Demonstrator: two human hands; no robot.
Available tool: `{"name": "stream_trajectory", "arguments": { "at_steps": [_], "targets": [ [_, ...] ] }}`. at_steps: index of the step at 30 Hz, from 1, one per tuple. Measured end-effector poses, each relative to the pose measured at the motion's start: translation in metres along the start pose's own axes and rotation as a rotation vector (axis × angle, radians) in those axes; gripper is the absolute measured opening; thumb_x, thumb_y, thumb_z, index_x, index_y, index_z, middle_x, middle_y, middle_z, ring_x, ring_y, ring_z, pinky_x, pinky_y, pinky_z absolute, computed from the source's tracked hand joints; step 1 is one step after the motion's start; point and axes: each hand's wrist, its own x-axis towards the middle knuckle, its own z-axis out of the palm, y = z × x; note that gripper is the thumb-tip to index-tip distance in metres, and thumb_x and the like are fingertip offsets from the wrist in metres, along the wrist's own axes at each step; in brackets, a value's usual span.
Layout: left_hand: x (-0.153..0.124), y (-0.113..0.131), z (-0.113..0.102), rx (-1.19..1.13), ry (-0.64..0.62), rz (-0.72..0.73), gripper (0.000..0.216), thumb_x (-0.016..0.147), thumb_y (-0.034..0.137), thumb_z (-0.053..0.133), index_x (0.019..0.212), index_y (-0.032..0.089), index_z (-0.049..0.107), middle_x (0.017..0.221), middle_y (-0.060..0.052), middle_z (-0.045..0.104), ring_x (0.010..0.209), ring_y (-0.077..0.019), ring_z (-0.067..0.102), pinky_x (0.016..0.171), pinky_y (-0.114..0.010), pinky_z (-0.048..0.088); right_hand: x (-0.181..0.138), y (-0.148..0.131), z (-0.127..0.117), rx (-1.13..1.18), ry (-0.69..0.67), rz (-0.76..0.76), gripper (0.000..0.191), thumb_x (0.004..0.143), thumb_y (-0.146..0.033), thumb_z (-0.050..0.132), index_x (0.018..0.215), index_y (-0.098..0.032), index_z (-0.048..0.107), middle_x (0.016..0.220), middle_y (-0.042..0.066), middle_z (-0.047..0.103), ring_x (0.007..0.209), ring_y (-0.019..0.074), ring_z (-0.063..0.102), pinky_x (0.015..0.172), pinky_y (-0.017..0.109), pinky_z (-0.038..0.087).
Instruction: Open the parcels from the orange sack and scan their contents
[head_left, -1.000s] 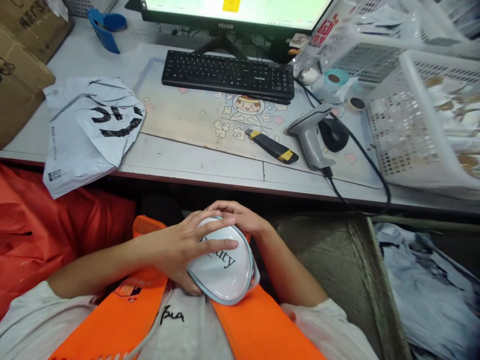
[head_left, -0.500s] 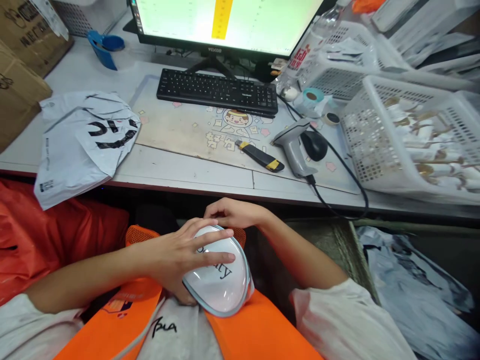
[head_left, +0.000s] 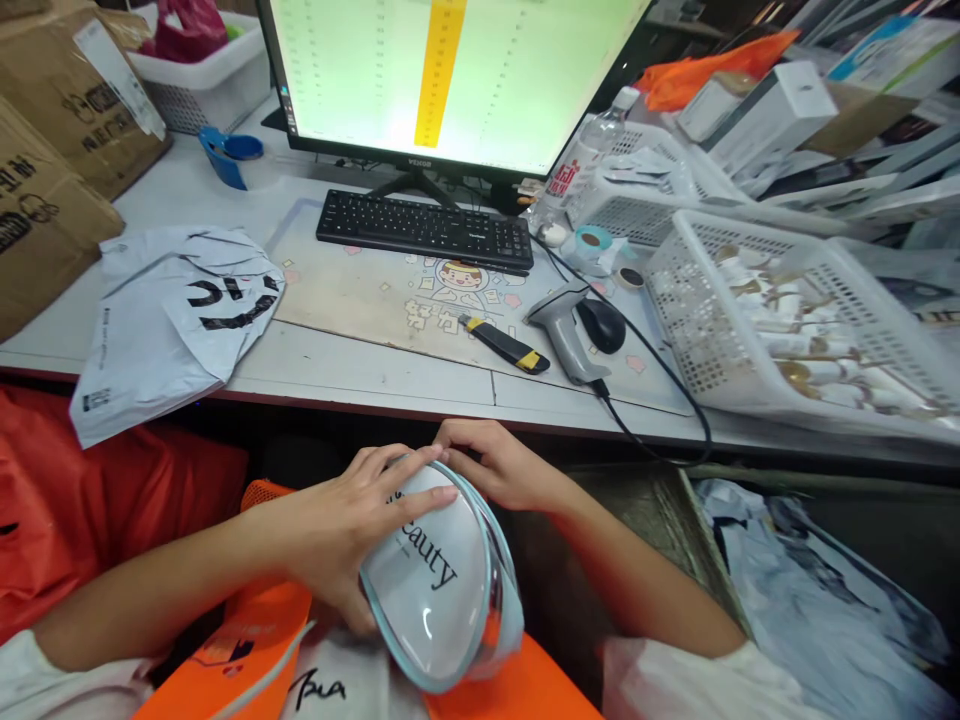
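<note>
- Holding a white oval case [head_left: 439, 590] lettered "Beauty" in our lap, we keep it tilted just below the near edge of the desk [head_left: 375, 375].
- Our left hand [head_left: 341, 540] lies spread over the lid, fingers across the lettering and thumb tucked under the near side.
- Our right hand [head_left: 499, 465] curls on the far rim, fingertips pinching it.
- Farther off on the desk, a barcode scanner [head_left: 559, 320] lies just right of a utility knife [head_left: 506, 345].

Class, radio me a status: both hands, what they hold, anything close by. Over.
Left hand clasps white oval case, lap level. Right hand grips its far rim. Desk edge close ahead.
</note>
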Motion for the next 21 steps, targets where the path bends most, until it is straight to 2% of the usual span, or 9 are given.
{"name": "stream_trajectory", "arguments": {
  "at_steps": [3, 10, 15, 21],
  "targets": [
    [0.005, 0.007, -0.013, 0.060, 0.025, 0.000, 0.138, 0.044, 0.049, 0.092, 0.162, 0.028, 0.023, 0.165, -0.023, 0.021, 0.143, -0.0551, 0.026, 0.114, -0.074, 0.024, -0.003, -0.013, -0.012, -0.034, 0.047, -0.029, 0.023, 0.101, -0.033, 0.054, 0.090, -0.019, 0.069, 0.085, 0.004, 0.071, 0.077, 0.0160, 0.063, 0.071, 0.028, 0.050],
    [0.012, 0.026, -0.048, 0.236, 0.106, 0.002, 0.140, 0.043, 0.052, 0.094, 0.161, 0.026, 0.023, 0.162, -0.023, 0.024, 0.142, -0.0530, 0.029, 0.116, -0.068, 0.027, -0.004, -0.042, -0.034, -0.159, 0.201, -0.131, 0.018, 0.101, -0.028, 0.054, 0.092, -0.021, 0.069, 0.086, 0.005, 0.071, 0.078, 0.0165, 0.065, 0.071, 0.028, 0.050],
    [0.008, 0.041, -0.064, 0.305, 0.121, -0.036, 0.136, 0.046, 0.053, 0.093, 0.160, 0.027, 0.024, 0.160, -0.022, 0.026, 0.140, -0.0507, 0.033, 0.115, -0.066, 0.030, -0.003, -0.062, -0.043, -0.249, 0.203, -0.212, 0.017, 0.101, -0.023, 0.053, 0.092, -0.022, 0.067, 0.083, 0.003, 0.069, 0.075, 0.0158, 0.063, 0.069, 0.028, 0.049],
    [0.005, 0.054, -0.088, 0.375, 0.158, -0.117, 0.130, 0.053, 0.048, 0.090, 0.161, 0.031, 0.021, 0.161, -0.016, 0.027, 0.140, -0.0482, 0.034, 0.116, -0.064, 0.030, 0.014, -0.075, -0.058, -0.338, 0.225, -0.280, 0.017, 0.100, -0.025, 0.052, 0.091, -0.023, 0.067, 0.084, 0.003, 0.069, 0.074, 0.0167, 0.063, 0.069, 0.029, 0.048]
  ]
}}
